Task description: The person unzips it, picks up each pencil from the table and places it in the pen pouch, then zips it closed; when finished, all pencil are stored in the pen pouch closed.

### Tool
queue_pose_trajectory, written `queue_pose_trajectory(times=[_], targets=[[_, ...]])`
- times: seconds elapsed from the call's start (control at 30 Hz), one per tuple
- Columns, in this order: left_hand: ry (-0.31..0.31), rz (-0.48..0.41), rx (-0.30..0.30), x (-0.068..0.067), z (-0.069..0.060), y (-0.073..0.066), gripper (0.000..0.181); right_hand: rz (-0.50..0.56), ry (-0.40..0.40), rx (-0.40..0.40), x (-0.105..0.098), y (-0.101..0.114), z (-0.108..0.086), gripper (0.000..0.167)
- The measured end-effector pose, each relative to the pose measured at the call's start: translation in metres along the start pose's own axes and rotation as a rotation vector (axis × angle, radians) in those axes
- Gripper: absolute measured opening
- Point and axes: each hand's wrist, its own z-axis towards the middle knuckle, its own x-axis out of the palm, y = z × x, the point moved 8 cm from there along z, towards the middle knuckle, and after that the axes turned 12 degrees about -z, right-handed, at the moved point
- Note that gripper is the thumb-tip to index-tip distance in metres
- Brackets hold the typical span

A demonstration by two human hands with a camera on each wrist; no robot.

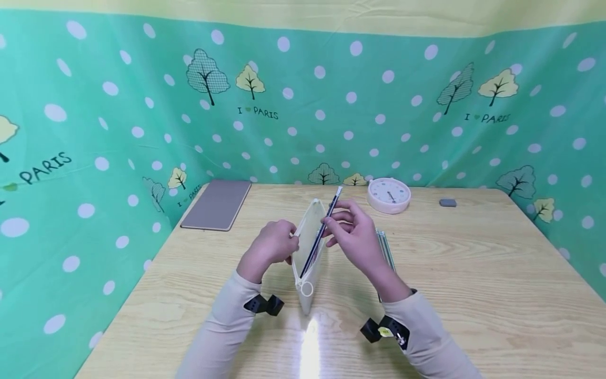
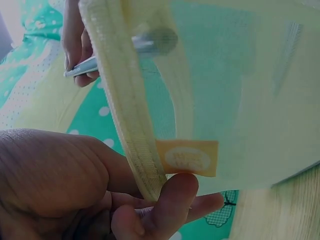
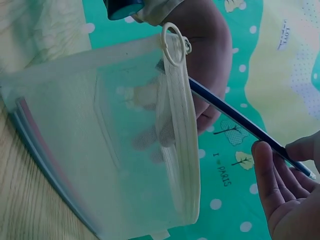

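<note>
A translucent cream zip pouch stands on its edge, its top unzipped, a ring pull at the near end. My left hand pinches the pouch's left rim, beside an orange label in the left wrist view. My right hand holds a dark pencil near its upper end, between thumb and fingers. The pencil slants down with its lower end inside the opening. Through the mesh in the right wrist view, pencils lie along the pouch's bottom.
Green pencils lie on the table just right of the pouch, partly behind my right hand. A round pink clock lies behind them, with a grey eraser farther right. A grey notebook is at the back left.
</note>
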Motion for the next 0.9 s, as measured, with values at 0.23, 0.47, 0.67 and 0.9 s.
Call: queue_pose_trajectory(times=[0.23,0.47,0.67,0.9], targets=[[-0.001,-0.02,-0.017,0.0,0.001,-0.003,0.02,-0.051,0.069,-0.015,0.008,0.001,-0.002,0.032],[-0.002,-0.034,-0.008,0.0,0.002,-0.006,0.021,-0.113,0.123,-0.015,0.013,0.0,-0.002,0.032],[0.0,-0.034,0.004,0.002,0.002,-0.006,0.021,-0.148,0.127,0.024,0.016,-0.006,-0.002,0.032],[0.01,-0.067,-0.014,0.006,0.002,-0.001,0.02,-0.232,0.134,0.012,0.018,-0.011,-0.002,0.034]])
